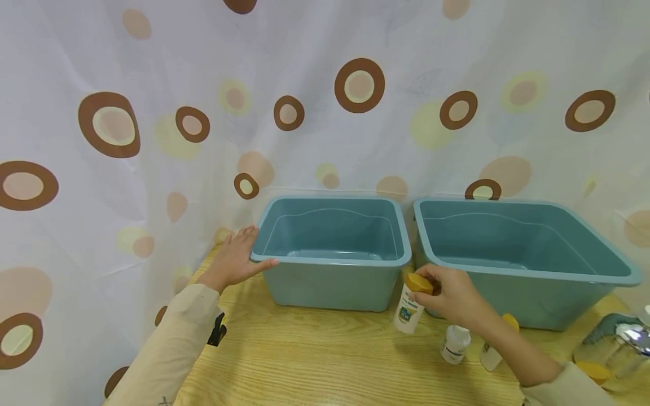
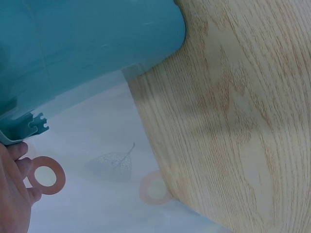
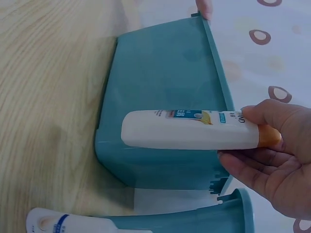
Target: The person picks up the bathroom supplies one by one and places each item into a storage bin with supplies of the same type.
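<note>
My right hand (image 1: 454, 296) pinches a white bottle with an orange-yellow cap (image 1: 408, 310) near its cap, thumb on one side and fingers on the other. In the head view the bottle is slightly tilted, in front of the gap between two teal plastic bins. The right wrist view shows the printed label on this bottle (image 3: 189, 128). My left hand (image 1: 236, 256) rests on the near left corner of the left bin (image 1: 325, 285), with its thumb along the front rim and its fingers along the side. The left wrist view catches only part of that hand (image 2: 12, 194).
The right bin (image 1: 513, 293) stands beside the left one, both against a patterned curtain (image 1: 315, 152). On the wooden table (image 1: 304, 355), a small white bottle (image 1: 455, 344) and another yellow-capped bottle (image 1: 491, 356) stand near my right forearm. Clear containers (image 1: 616, 344) are at the far right.
</note>
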Motion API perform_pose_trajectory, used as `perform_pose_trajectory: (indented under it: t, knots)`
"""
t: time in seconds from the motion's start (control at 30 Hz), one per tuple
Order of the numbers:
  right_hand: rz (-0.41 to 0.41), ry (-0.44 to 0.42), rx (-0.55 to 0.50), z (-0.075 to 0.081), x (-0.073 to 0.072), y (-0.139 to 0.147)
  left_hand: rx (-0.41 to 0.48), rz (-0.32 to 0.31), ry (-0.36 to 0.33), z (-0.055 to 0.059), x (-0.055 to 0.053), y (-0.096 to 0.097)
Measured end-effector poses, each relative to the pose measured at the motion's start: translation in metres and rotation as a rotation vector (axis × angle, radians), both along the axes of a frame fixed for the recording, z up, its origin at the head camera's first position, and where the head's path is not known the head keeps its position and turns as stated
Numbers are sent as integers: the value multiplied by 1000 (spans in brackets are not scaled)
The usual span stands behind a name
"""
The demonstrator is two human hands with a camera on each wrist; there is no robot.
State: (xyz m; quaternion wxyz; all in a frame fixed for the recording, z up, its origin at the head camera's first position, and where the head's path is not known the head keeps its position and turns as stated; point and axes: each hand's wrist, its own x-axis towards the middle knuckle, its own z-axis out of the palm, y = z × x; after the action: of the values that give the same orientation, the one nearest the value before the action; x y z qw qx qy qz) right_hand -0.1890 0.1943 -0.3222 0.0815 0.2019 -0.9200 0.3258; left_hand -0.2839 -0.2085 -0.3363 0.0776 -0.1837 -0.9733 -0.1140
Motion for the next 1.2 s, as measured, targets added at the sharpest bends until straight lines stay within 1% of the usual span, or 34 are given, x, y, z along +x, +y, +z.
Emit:
perform_pose_trajectory:
  t: [0.13, 0.37, 0.63, 0.83, 1.0, 1.2]
  knots:
    - [10, -12, -5, 9, -2, 0, 2, 7, -4, -1, 1, -1]
    - [11, 25, 7, 26, -9, -2, 2, 10, -2, -1, 1, -2]
    - [0, 18, 16, 43, -18, 0, 1, 9, -6, 0, 1, -2]
    - [3, -7, 14, 52, -22, 0, 7, 5, 0, 0, 1, -1]
    - [-5, -32, 16, 63, -25, 0, -3, 3, 11, -1, 0, -1]
    - [-25, -47, -1, 77, -34, 1, 3, -2, -4, 0, 0, 0]
